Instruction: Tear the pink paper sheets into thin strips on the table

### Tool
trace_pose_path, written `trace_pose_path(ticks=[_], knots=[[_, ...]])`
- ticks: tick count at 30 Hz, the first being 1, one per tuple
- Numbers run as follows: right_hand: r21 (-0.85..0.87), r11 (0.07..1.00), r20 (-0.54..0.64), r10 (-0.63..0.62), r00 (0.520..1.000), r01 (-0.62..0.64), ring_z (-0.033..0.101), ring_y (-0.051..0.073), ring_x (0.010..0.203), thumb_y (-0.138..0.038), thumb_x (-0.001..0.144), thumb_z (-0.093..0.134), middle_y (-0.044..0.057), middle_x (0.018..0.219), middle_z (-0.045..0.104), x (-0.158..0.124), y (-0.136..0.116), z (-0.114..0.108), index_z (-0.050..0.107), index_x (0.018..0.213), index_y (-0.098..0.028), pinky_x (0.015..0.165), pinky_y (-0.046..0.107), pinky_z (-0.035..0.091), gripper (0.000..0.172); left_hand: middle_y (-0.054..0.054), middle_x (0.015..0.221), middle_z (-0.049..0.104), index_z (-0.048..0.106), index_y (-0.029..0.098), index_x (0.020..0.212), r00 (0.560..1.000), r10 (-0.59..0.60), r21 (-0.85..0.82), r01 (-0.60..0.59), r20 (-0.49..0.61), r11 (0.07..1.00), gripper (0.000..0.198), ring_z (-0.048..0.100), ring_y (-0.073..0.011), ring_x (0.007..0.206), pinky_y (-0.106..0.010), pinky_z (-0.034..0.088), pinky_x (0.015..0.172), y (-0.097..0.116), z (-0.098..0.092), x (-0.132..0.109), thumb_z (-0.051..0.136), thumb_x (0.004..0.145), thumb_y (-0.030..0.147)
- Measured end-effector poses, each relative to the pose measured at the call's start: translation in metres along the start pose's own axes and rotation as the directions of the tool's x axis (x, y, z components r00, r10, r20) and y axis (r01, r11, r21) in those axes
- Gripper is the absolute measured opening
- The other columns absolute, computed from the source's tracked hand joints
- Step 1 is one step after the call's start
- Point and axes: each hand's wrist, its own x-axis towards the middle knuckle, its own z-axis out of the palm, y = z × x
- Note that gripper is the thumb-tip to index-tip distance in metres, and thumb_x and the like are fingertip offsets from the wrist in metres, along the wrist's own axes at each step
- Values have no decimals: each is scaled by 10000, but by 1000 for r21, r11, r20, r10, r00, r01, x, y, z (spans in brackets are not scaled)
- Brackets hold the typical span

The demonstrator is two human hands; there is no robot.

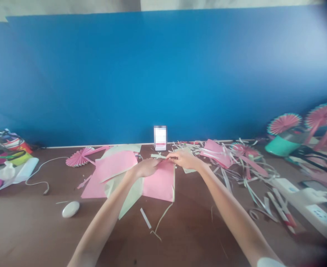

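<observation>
left hand (149, 167), right hand (186, 160) close together at far edge of pink sheet (159, 184), fingers bent; cannot tell if either grips it. sheet lies on brown table (185, 230), just right of other pink paper (119, 165). phone (160, 139) stands upright beyond hands. pink fan (78, 157) to left, loose paper strips (227, 180) heaped to right.

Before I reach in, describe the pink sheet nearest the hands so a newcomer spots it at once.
Start at the blue partition and find the upright phone at its foot. Just below it in view, the left hand and right hand meet near a pink sheet's far edge. Unlike the other pink sheets, it lies between the two forearms.
</observation>
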Motion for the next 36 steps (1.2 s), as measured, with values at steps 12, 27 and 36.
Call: trace_pose_path(ticks=[12,27,36], knots=[[-6,999,-27,-36,999,36,539,158,645,-459,915,402,32,723,659,1,-3,2,693,977,-231,604,250,339,374,-67,1263,564,415,231,1348,999,50,-46,-49,17,998,445,571,-240,1062,-291,427,813,0,2,3,241,954,343],[30,993,-143,-108,984,113,629,160,724,-161,813,489,9,883,722,1,-3,2,691,1052,-255,674,265,466,327,-107,1290,528,433,162,1293,999,-16,-49,14,-36,999,451,565,-244,1066,-270,421,804,12,-5,-1,323,856,182],[109,978,-177,-157,972,178,643,161,869,-112,789,489,13,984,714,2,0,4,718,1000,-236,798,271,489,335,-65,963,647,553,183,1031,998,20,-167,-30,-60,985,439,600,-197,798,-277,412,698,23,-11,-4,211,947,447]])
